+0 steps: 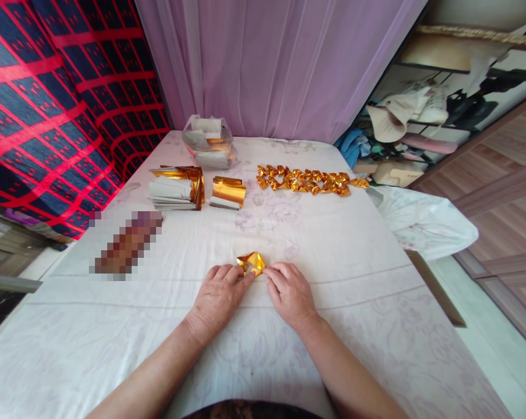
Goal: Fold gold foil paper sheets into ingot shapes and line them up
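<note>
My left hand point(217, 294) and right hand point(289, 291) both pinch a half-folded gold foil paper point(251, 263) on the bed point(333, 250), well short of the row of finished pieces point(309, 179); I judge pressing its creases flat comes next.

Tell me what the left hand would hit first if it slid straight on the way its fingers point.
The left hand points up and right; its fingertips already touch the small folded gold foil paper, so that comes first.
</note>
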### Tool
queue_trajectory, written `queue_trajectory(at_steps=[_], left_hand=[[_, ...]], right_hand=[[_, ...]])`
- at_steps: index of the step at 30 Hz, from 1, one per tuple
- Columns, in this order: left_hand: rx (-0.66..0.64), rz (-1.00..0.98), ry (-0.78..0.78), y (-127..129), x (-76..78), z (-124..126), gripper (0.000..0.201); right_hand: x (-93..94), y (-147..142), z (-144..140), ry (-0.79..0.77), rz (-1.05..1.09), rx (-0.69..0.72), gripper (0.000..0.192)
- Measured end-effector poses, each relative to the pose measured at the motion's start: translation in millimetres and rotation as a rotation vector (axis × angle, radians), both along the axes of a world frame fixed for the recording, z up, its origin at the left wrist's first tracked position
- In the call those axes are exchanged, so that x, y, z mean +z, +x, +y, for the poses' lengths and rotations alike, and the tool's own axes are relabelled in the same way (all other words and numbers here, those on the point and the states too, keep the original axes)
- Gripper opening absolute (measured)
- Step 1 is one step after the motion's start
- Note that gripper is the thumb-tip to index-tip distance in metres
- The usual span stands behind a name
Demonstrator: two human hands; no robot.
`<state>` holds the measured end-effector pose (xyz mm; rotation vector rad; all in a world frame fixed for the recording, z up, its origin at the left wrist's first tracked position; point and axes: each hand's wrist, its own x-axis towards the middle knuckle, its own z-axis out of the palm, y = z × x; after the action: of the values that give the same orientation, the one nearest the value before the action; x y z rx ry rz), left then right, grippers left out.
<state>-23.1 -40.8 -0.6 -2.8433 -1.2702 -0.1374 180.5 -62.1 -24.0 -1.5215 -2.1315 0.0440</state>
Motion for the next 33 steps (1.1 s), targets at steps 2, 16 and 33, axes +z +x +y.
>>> queue_trajectory(at_steps=[2, 16, 33], left_hand=[[0.004, 0.010, -0.007, 1, 1.5, 0, 0.041], [0.003, 0.004, -0.005, 1, 0.0, 1, 0.039], [0.016, 0.006, 0.000, 3, 1.3, 0, 0.037]], right_hand=[[0.3, 0, 0, 0.007, 0.001, 0.001, 0.030], [7.2, -1, -2, 0.016, -0.103, 0.081, 0.035], [10.1, -2, -8, 0.057, -0.127, 0.060, 0.030]])
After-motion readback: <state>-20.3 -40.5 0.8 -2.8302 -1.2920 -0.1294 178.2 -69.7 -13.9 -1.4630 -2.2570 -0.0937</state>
